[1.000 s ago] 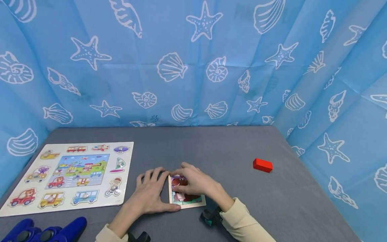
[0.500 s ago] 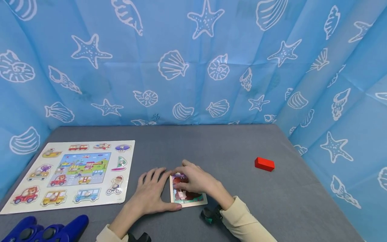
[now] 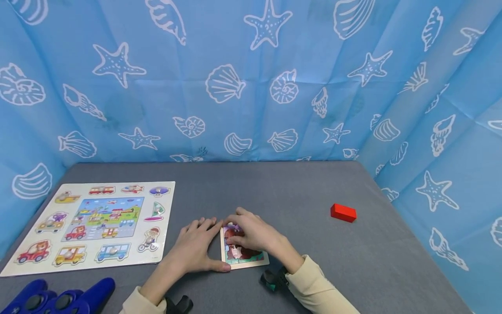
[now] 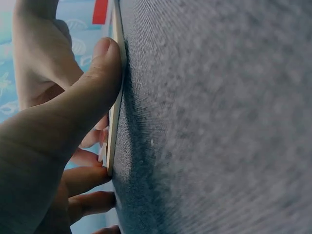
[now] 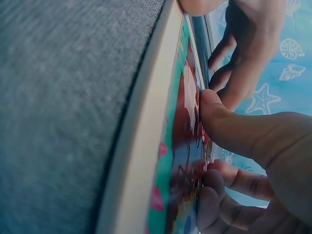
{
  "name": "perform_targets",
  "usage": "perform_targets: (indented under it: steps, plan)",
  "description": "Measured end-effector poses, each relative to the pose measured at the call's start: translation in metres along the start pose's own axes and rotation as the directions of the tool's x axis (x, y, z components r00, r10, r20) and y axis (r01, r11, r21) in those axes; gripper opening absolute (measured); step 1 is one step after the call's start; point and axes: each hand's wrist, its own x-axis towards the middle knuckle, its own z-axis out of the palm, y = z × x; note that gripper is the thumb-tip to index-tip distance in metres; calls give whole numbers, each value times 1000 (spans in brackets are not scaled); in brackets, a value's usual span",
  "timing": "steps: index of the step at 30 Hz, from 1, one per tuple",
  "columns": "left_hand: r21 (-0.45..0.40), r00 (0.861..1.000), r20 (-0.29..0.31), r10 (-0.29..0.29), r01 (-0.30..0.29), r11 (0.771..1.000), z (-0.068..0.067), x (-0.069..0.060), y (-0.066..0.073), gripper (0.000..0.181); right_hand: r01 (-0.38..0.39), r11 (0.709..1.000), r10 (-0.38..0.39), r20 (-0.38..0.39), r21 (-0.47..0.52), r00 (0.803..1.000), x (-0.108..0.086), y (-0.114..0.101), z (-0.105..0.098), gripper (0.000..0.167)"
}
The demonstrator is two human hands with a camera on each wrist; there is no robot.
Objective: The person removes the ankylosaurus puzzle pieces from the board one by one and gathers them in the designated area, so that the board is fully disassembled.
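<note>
The puzzle (image 3: 248,256) lies flat on the table (image 3: 298,196). The left hand (image 3: 195,249), its fingers apart, presses the edge; the right hand (image 3: 255,232) touches the top, but whether it pinches anything, I cannot tell. The puzzle seems mostly filled; any remaining gap is hidden.

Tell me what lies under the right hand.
A small framed picture board lies under the right hand. Its left and lower edges show, with brown and teal areas inside. In the head view, the hand covers its upper right part, so the picture there cannot be seen.
</note>
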Motion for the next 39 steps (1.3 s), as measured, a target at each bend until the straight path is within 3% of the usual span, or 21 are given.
perform_targets:
  steps: [7,14,23,29,39]
  plan:
    - [38,999,-44,-9,11,999,1,3,3,115,4,1000,-4,-8,-1,1000,0,-2,0,35]
    - [34,998,-36,-48,49,998,1,4,7,115,1,1000,-1,-14,7,1000,-2,-3,0,37]
    - [154,995,-99,-23,38,987,6,4,9,111,11,1000,-10,-8,23,1000,-3,-4,0,43]
    - [159,992,-119,-39,57,986,7,4,11,111,54,998,-54,-21,15,998,-5,-3,0,40]
    - [186,988,-155,-17,46,981,6,3,12,110,98,995,-98,-19,-12,995,-7,0,0,37]
